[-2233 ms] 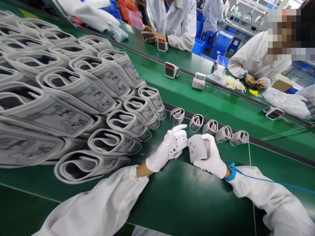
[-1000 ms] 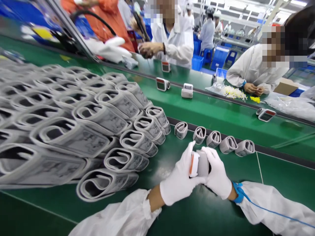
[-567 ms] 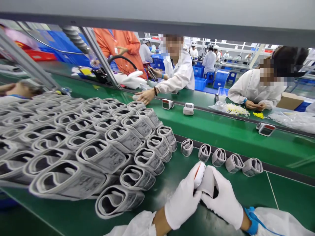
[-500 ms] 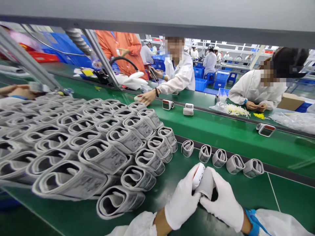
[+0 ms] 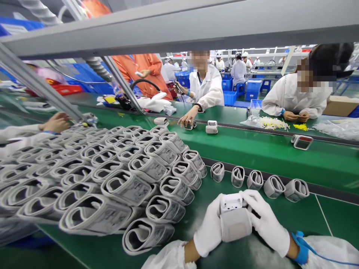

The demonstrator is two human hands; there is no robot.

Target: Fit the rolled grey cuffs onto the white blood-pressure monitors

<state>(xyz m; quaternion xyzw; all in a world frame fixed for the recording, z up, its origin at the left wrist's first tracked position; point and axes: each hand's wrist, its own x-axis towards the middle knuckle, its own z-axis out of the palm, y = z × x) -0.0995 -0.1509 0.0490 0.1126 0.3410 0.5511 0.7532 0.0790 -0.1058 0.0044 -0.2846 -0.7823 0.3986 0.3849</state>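
My white-gloved hands hold a white wrist blood pressure monitor (image 5: pixel 231 203) with its grey cuff (image 5: pixel 235 226) wrapped below it. My left hand (image 5: pixel 209 231) grips it from the left, and my right hand (image 5: pixel 266 220) presses on its right side. The monitor's display face is hidden from here. Just beyond my hands stands a row of several small rolled grey cuffs (image 5: pixel 254 180). To the left lies a large heap of folded grey cuffs (image 5: pixel 126 186), its nearest roll (image 5: pixel 147 235) close to my left hand.
A green workbench (image 5: pixel 322 220) lies under my hands, with a dark rail (image 5: pixel 280 179) behind the cuff row. Beyond is a second green bench (image 5: pixel 252 149) with monitors (image 5: pixel 302 142). Co-workers in white coats (image 5: pixel 294 93) sit across it. A grey overhead beam (image 5: pixel 168 33) crosses the top.
I have turned the monitor so its white top faces upward above the cuff. My view has tilted up, showing more of the overhead beam. A co-worker's hand has moved onto a monitor across the bench.
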